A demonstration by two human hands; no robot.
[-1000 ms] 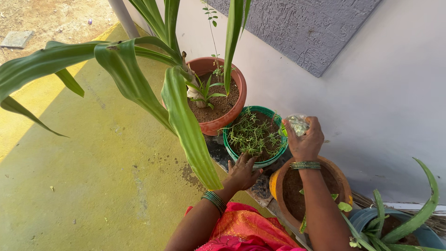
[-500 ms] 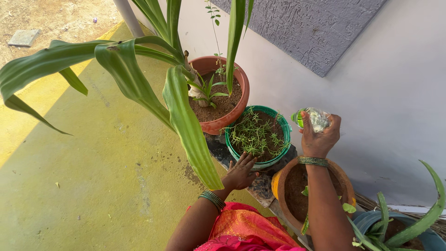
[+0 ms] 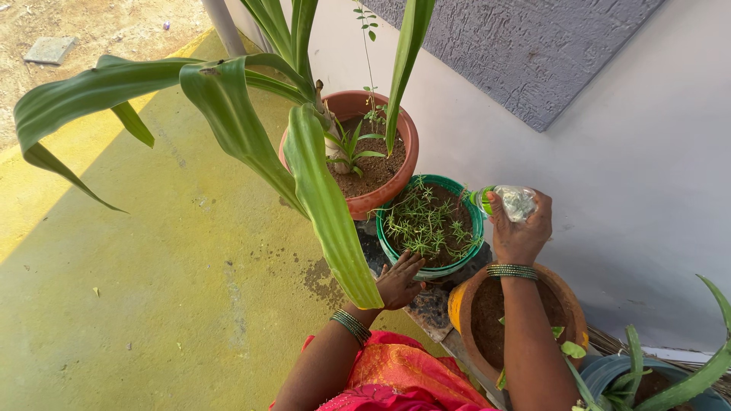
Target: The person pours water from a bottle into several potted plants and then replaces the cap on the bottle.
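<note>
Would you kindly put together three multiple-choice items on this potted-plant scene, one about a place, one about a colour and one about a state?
1. Where does the left hand rest?
A. On the near rim of the green pot
B. Inside the large terracotta pot
C. Flat on the yellow floor

2. What colour is the cap end of the clear plastic bottle?
A. Red
B. Green
C. Black

3. How is the bottle held in the right hand?
A. Standing upright on the soil
B. Lying loose on the floor
C. Tipped sideways, cap end towards the green pot

Answers:
1. A, since the fingers lie at that pot's near edge.
2. B, as the end pointing left shows green.
3. C, because the hand grips it above the pots with the cap end at the green pot's rim.
</note>
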